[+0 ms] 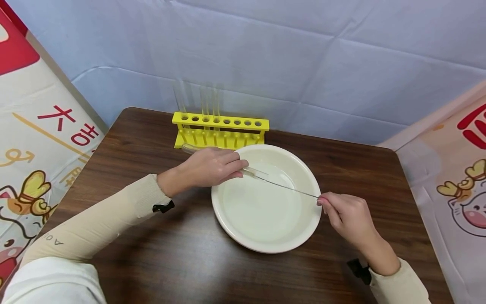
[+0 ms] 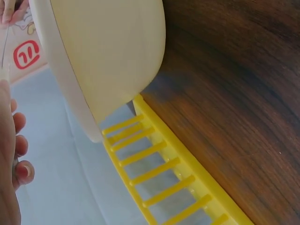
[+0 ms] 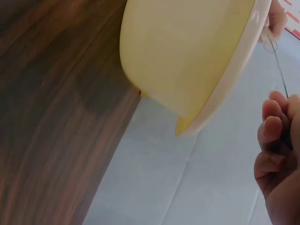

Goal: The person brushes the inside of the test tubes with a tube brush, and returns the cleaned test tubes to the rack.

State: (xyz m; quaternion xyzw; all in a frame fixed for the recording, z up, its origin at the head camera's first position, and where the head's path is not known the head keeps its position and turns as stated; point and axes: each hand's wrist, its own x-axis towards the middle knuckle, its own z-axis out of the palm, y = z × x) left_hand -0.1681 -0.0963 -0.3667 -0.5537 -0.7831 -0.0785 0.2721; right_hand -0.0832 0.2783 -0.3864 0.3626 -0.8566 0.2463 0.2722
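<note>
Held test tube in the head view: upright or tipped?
Tipped. The held test tube slants over the white basin, while three other tubes stand in the yellow rack.

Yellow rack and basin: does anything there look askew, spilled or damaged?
Nothing stands out: the yellow rack stands upright with three test tubes in its holes, the white basin looks whole, and no spill shows.

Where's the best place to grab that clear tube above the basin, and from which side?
Probably round its middle, coming from the person's left, as the left hand does. The clear tube is long and slim, so fingers can wrap it, and its open end points right with a thin wire running in, so that end is better left free.
</note>
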